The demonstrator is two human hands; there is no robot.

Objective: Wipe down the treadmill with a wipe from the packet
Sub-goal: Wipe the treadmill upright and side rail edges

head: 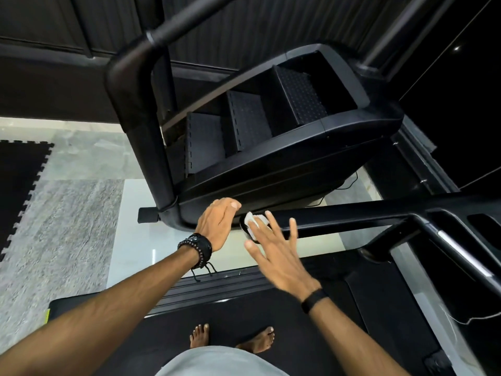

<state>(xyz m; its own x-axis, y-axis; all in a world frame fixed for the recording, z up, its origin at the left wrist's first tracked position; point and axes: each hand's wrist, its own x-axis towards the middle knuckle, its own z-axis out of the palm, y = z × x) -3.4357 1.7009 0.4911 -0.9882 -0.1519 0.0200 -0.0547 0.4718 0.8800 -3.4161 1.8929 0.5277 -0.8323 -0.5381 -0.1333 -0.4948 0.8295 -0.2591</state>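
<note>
I stand barefoot on the black treadmill belt [244,316]. A white wipe [250,221] lies crumpled over the rounded end of the treadmill's left handrail [352,215]. My right hand [273,251] is spread wide with straight fingers, and its index and middle fingers lie over the wipe. My left hand [217,219], with dark bead bracelets on the wrist, is held flat just left of the rail end, fingers together, beside the wipe. I cannot tell whether it touches the rail. No packet of wipes shows.
A black stair-climber machine [271,126] with studded steps stands straight ahead, its curved handle [135,77] at upper left. Pale tiled floor and a grey carpet [67,226] lie to the left, with a black puzzle mat [19,180] beyond. A cable runs at lower right.
</note>
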